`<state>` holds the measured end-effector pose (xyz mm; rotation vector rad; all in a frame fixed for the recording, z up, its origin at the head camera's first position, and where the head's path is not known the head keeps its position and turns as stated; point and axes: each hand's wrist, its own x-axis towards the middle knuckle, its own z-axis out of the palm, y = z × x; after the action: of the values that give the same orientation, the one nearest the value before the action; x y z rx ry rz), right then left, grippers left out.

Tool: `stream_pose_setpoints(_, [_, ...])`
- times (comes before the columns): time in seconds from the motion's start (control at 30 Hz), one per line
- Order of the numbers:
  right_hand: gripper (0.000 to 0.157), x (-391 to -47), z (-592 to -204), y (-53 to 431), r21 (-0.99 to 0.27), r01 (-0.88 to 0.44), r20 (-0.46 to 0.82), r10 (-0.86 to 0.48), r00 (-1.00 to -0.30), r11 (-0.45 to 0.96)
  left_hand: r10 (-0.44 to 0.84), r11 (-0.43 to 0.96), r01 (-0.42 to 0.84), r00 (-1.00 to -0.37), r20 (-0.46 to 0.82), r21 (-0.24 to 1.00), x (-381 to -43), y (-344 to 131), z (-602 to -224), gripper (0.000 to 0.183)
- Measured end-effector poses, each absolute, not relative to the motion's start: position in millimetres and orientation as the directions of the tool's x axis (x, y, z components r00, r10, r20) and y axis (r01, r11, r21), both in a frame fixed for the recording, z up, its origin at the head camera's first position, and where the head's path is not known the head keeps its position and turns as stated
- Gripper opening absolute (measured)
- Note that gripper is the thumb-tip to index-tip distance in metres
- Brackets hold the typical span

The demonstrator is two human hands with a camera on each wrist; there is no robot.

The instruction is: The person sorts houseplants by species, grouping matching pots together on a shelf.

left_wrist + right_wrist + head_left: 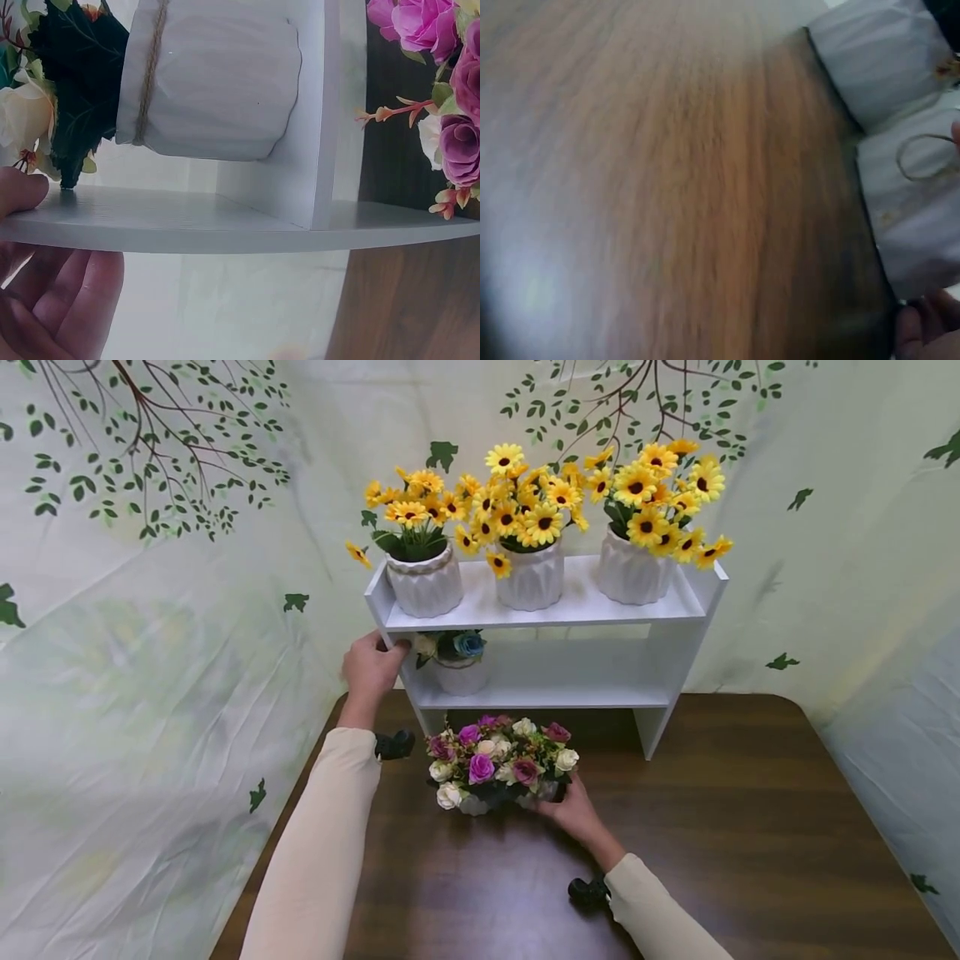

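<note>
My left hand (372,667) grips the left side panel of a white two-tier shelf (577,672); the left wrist view puts the thumb (26,191) on the panel's inner side and the fingers outside. Close inside that panel, a white pot with blue and cream flowers (459,670) stands on the lower tier, twine around its neck. In front of the shelf, two white pots (922,202) of purple and cream roses (495,760) stand side by side on the table. My right hand (573,810) holds the right-hand one, fingers around its side. Blossoms partly hide both pots from above.
Three white pots of yellow daisy-like flowers (531,577) line the top tier. The dark wooden table (750,827) has rounded back corners. Behind it hangs a pale cloth (360,410) printed with leaves and branches.
</note>
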<state>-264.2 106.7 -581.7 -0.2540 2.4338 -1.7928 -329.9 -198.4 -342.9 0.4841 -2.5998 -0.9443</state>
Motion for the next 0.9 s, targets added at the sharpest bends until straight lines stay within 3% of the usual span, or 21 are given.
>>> stream_pose_setpoints(0.2, [0.075, -270.4, -592.4, 93.6, -0.919, -0.2, 0.159, -0.146, -0.976, 0.339, -0.422, 0.715, -0.203, -0.889, 0.181, 0.669, -332.0, -196.8, -344.1, 0.033])
stream_pose_setpoints(0.6, [0.074, -268.1, -593.5, 83.9, -0.861, -0.289, 0.275, -0.096, -0.957, 0.419, -0.419, 0.717, -0.197, -0.888, 0.188, 0.669, -328.9, -199.1, -344.7, 0.034])
stream_pose_setpoints(0.9, [0.076, -261.6, -590.5, 95.8, -0.929, -0.238, 0.245, -0.01, -0.969, 0.282, -0.414, 0.708, -0.203, -0.895, 0.164, 0.676, -329.3, -198.6, -343.7, 0.036])
